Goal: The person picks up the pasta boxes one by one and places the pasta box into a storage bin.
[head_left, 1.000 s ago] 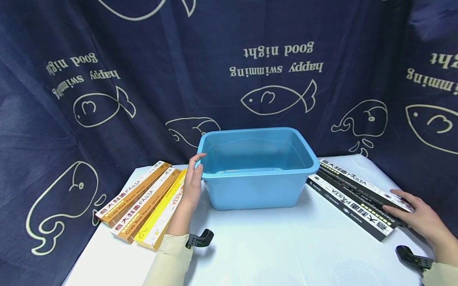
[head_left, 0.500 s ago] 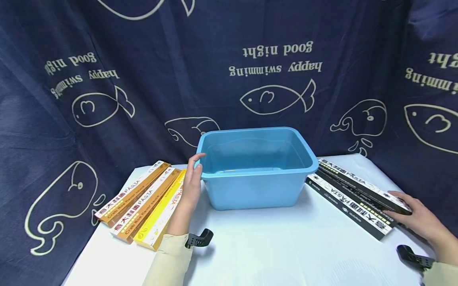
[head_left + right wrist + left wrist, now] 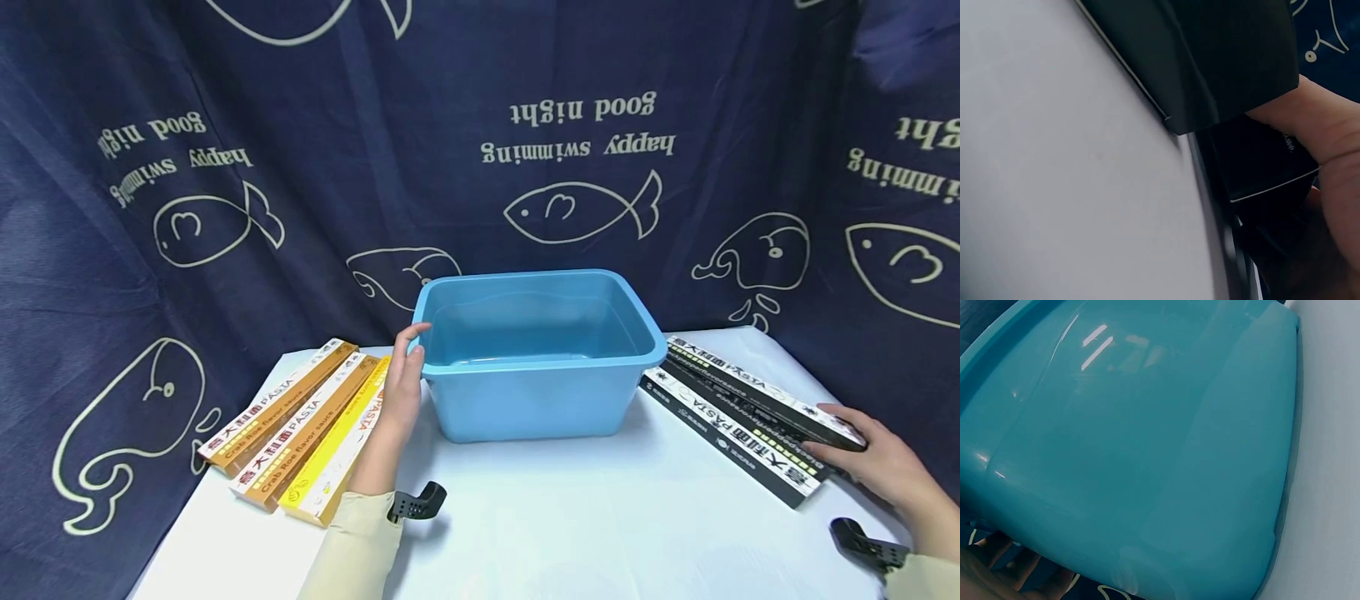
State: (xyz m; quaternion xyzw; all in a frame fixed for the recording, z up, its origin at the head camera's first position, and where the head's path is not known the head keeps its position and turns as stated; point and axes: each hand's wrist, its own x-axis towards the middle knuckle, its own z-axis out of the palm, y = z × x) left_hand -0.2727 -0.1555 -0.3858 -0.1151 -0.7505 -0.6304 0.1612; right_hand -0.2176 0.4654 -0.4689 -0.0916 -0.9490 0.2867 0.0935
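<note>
To the right of the glossy blue plastic tub (image 3: 532,404), the right hand (image 3: 885,458), the nearer one, gripped the near end of the outermost long black-and-white cardboard box (image 3: 776,395), its long axis slanting away leftward; the left hand (image 3: 405,387) held the tub's left rim.

Tub (image 3: 534,406) mid-frame on table (image 3: 540,517), curtain (image 3: 450,192) behind. Left boxes (image 3: 306,432) side by side, lower left; right boxes (image 3: 738,417), lower right.

Head view: bright; soft shadow beside the blue rectangular plastic bin (image 3: 532,404). Left wrist view: dimmer — white glare streaks the bin. Right wrist view: dim — black rectangular cardboard boxes (image 3: 1229,62) lose detail.
</note>
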